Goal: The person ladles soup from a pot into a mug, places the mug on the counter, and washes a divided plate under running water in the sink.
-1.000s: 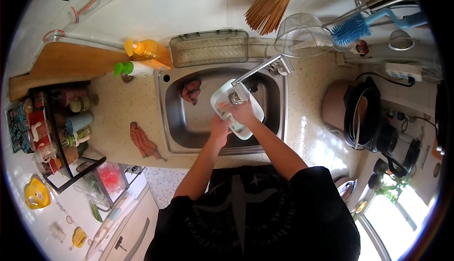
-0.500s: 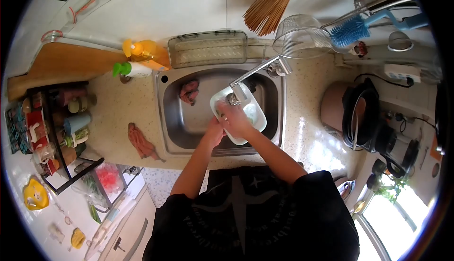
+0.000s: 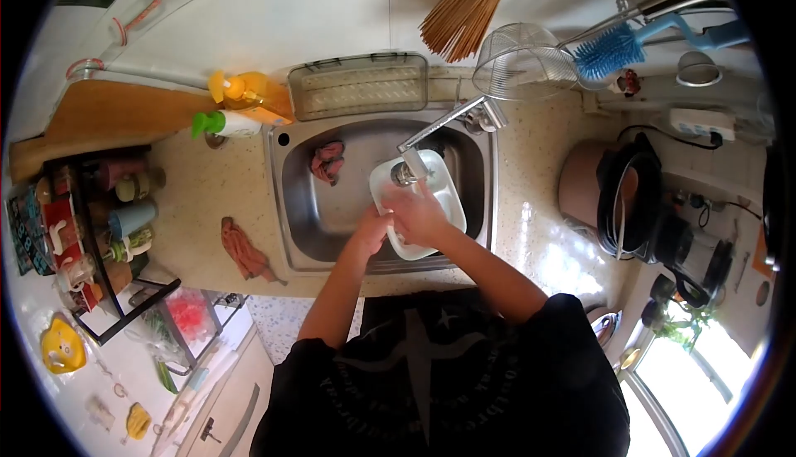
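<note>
A white container [image 3: 448,200] is tilted in the steel sink [image 3: 323,217], under the faucet [image 3: 435,125]. My left hand [image 3: 371,229] grips its left edge, with the thumb showing near the rim. Over the inside of the container lies my right hand [image 3: 417,215], its fingers blurred by motion and partly lost below the faucet head. Whether that hand holds anything cannot be made out. A reddish cloth [image 3: 328,162] is in the sink's upper left part.
Another reddish cloth [image 3: 247,250] lies on the counter left of the sink. Behind are a green-capped bottle [image 3: 225,124], an orange bottle [image 3: 257,96] and a clear rack [image 3: 358,87]. A wire strainer [image 3: 524,61] hangs above right; a cooker [image 3: 584,182] stands right.
The container has turned and shifted slightly down and to the right relative to the faucet. My right hand has moved over it, and the whole view has drifted a little left.
</note>
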`<state>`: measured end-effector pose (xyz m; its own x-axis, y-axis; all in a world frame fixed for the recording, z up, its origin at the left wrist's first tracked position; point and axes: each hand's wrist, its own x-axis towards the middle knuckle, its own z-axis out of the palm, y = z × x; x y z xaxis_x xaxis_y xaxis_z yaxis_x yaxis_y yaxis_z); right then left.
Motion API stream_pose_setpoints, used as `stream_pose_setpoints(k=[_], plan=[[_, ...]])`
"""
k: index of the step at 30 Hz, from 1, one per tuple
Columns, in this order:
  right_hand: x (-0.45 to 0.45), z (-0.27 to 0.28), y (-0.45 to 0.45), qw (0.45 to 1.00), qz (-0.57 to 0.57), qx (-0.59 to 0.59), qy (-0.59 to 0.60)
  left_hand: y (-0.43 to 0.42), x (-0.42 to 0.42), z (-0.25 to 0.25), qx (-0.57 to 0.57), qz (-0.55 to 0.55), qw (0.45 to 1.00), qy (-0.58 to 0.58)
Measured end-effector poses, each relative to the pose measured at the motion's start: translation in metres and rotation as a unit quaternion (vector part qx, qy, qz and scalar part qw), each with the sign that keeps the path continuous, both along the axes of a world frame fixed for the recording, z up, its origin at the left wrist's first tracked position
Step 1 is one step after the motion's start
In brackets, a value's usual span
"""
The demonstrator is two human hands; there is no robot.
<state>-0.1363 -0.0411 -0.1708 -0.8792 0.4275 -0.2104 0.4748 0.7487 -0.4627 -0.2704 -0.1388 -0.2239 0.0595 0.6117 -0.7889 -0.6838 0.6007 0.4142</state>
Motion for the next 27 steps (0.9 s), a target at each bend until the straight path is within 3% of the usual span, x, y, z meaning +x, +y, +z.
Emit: stream_pose_setpoints(k=[2,5,8,11,14,20,27], plan=[[0.002,-0.004,0.003,0.998,0.016,0.056,-0.001,0.007,0.002,0.009,-0.034,0.043,0.999,0.000],[-0.001,-0.009,0.003,0.998,-0.033,0.029,0.034,0.008,-0.001,0.016,-0.047,0.069,0.996,-0.015],[-0.010,-0.002,0.016,0.991,0.009,0.065,-0.117,0.010,-0.003,0.017,-0.031,0.071,0.997,-0.023],[-0.019,0.002,0.014,0.994,-0.028,-0.019,-0.104,0.007,-0.005,0.011,-0.017,0.077,0.997,-0.025],[-0.017,0.009,0.003,0.993,-0.076,-0.088,-0.015,0.004,0.000,0.002,-0.005,0.148,0.989,-0.018],[0.010,-0.004,-0.016,0.997,-0.055,-0.046,0.007,0.003,0.018,-0.024,0.043,0.225,0.973,0.021],[0.022,-0.003,-0.014,0.993,-0.102,0.054,-0.034,-0.003,-0.002,-0.041,0.086,0.302,0.944,-0.102]])
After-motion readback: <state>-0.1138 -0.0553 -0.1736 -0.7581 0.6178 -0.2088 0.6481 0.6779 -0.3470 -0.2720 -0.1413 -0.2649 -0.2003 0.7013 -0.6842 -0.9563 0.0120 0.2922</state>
